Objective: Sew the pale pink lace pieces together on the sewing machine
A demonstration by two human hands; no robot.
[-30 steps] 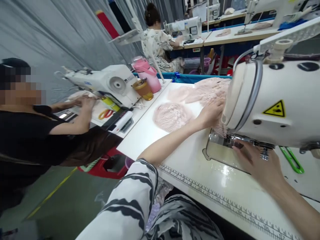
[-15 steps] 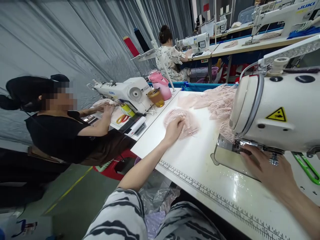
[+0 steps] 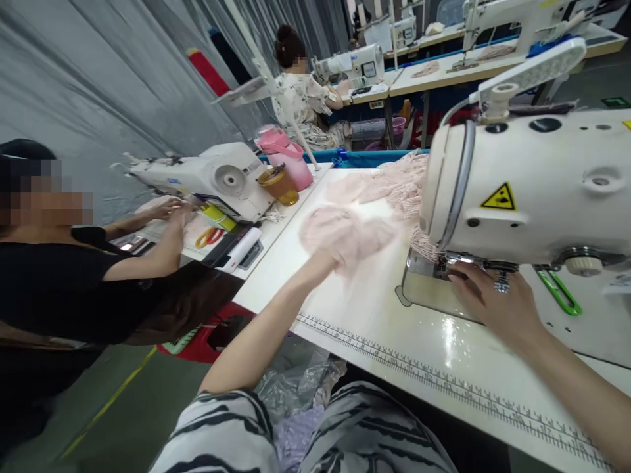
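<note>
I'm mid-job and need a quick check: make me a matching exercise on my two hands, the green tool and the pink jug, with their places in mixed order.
Column one
1. Left hand
2. Right hand
3. Green tool
4. Pink jug

Column two
A. Lying flat on the white tabletop
B. At pale pink fabric, blurred by motion
C. Beside an amber cup
D. Near the needle end of the closest sewing machine

Right pairs: 1-B; 2-D; 3-A; 4-C
</note>
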